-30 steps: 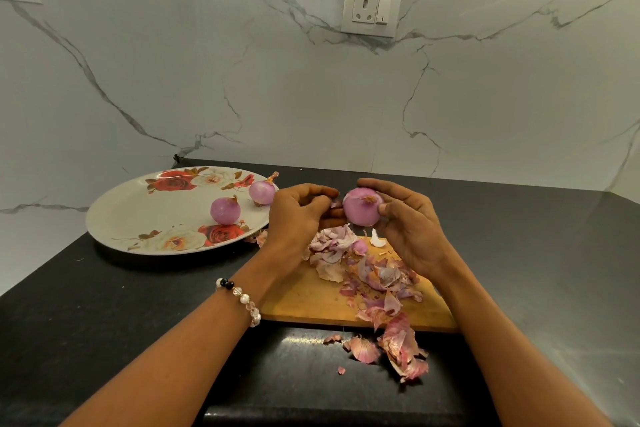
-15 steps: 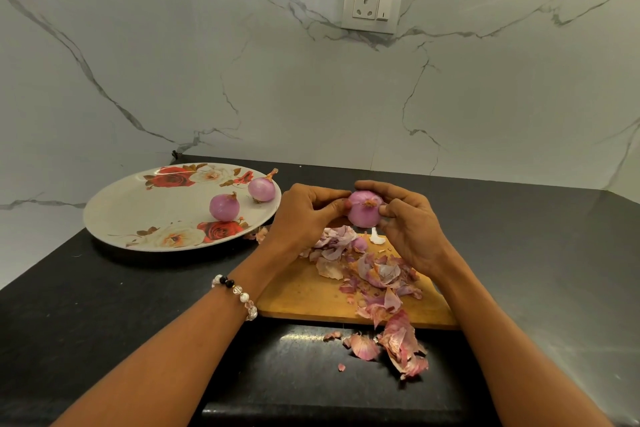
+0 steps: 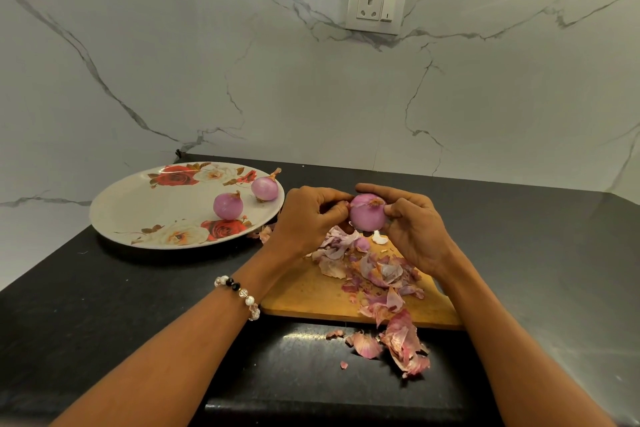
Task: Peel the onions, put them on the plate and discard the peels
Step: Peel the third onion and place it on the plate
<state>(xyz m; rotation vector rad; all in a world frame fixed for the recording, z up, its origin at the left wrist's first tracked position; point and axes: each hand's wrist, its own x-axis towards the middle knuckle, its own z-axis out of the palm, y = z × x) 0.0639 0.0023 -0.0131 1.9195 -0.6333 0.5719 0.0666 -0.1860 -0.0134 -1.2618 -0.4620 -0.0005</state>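
the onion (image 3: 367, 213) sits between both hands, held up just above the far end of the cutting board (image 3: 311, 291), its skin mostly off and a dry brown tuft showing on top. the right hand (image 3: 414, 229) cups it from the 3 o'clock side, fingers curled over the top and thumb against its side. the left hand (image 3: 306, 218) is at the onion's 9 o'clock side, fingers curled, fingertips pinching at the onion's edge where a thin bit of skin seems to sit; that bit is too small to make out clearly. a beaded bracelet (image 3: 239, 295) circles the left wrist.

under the hands a heap of purple and papery peels (image 3: 374, 270) lies on the board, spilling off its near edge onto the black table (image 3: 104, 305) toward 5 o'clock, where more loose peels (image 3: 398, 343) lie. a few scraps sit by the plate's rim.

at 9 to 10 o'clock from the board is the floral plate (image 3: 138, 211), resting on the table. on it are two peeled onions, apart from each other: one (image 3: 228, 206) nearer the middle, the other (image 3: 264, 188) near the rim at the plate's 2 o'clock. behind everything stands a marble wall (image 3: 242, 62) with a socket (image 3: 376, 6) at 12 o'clock.
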